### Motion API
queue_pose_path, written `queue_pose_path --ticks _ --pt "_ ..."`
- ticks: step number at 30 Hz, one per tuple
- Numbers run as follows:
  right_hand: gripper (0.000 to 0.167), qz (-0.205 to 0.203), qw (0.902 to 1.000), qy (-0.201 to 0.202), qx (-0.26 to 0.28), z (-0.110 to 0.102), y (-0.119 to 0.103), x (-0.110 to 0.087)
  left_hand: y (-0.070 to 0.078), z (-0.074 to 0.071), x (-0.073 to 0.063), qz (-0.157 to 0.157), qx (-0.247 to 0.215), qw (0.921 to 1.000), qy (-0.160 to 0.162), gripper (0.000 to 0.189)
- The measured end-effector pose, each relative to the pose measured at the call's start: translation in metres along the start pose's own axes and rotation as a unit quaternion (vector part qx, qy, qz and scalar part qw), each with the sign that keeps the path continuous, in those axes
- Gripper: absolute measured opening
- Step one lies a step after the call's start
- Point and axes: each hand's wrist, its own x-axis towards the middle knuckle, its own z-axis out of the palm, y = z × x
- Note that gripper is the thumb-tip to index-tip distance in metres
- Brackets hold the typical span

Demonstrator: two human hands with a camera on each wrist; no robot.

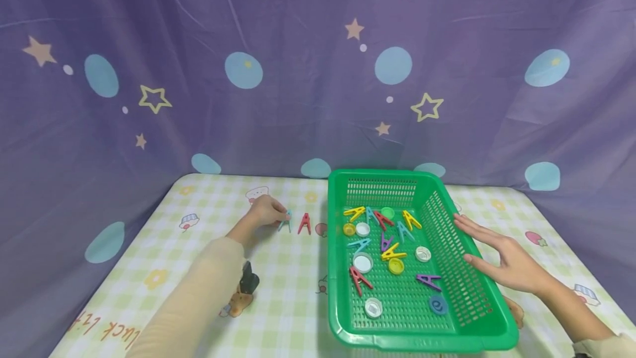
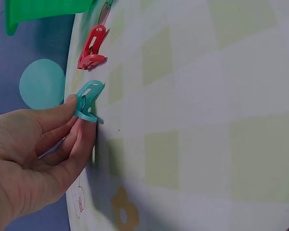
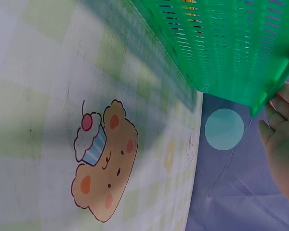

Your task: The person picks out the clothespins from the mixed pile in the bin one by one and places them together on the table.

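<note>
On the checked cloth left of the basket, my left hand (image 1: 266, 211) pinches a light blue clothespin (image 2: 88, 100) between thumb and fingers. A red clothespin (image 1: 305, 224) lies just to its right, between that hand and the green basket (image 1: 422, 342). My right hand (image 1: 512, 261) rests its fingers against the basket's right rim, fingers fairly straight, thumb lower on the same side. Inside the basket lie clothespins in several colours, among them a yellow clothespin (image 1: 412, 220) and a purple clothespin (image 1: 429, 281), mixed with round bottle caps such as a blue cap (image 1: 438, 305).
The table (image 1: 278, 319) wears a green-and-white checked cloth with printed cartoons. Behind its far edge hangs a purple curtain (image 1: 308, 120) with stars and blue ovals. The basket's raised walls stand around the loose pieces.
</note>
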Motion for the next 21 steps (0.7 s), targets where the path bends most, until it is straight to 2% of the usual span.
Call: queue_pose_path --ticks 8,16,21 --pt "0.070 0.000 1.0000 0.000 0.001 0.0002 0.0005 -0.0005 -0.0025 0.0026 -0.0021 0.005 -0.011 0.9997 0.021 0.023" --pt "0.070 -0.004 1.0000 0.004 0.001 0.0007 -0.0001 -0.0006 -0.0037 0.0060 -0.0033 -0.011 -0.030 0.9986 0.041 0.022" --pt "0.069 -0.007 1.0000 0.005 0.001 0.0015 0.0009 0.0003 -0.0036 0.0067 -0.0036 -0.011 -0.035 0.9983 0.045 0.023"
